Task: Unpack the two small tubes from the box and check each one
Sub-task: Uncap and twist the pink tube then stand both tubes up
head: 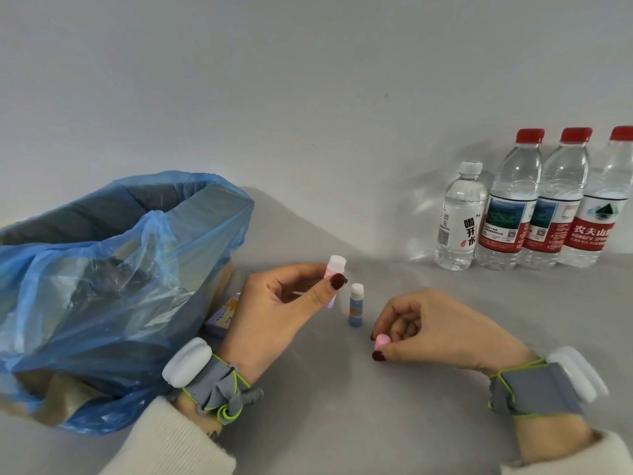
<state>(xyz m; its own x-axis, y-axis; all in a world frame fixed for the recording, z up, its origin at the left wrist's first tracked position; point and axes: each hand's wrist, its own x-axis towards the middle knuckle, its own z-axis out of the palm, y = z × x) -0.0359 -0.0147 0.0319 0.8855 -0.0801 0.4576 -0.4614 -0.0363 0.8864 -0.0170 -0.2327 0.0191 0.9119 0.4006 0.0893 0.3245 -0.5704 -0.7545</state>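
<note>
Two tubes are out of the box. I see the blue tube (356,305) standing upright on the grey table (342,423), between my hands. Just left of it and higher, my left hand (284,303) pinches the pink tube (334,272) between thumb and fingers, white end up. Just right of the blue tube and nearer me, my right hand (442,330) closes on a small pink cap (381,341). The purple box (222,317) lies left of the blue tube, behind my left hand.
</note>
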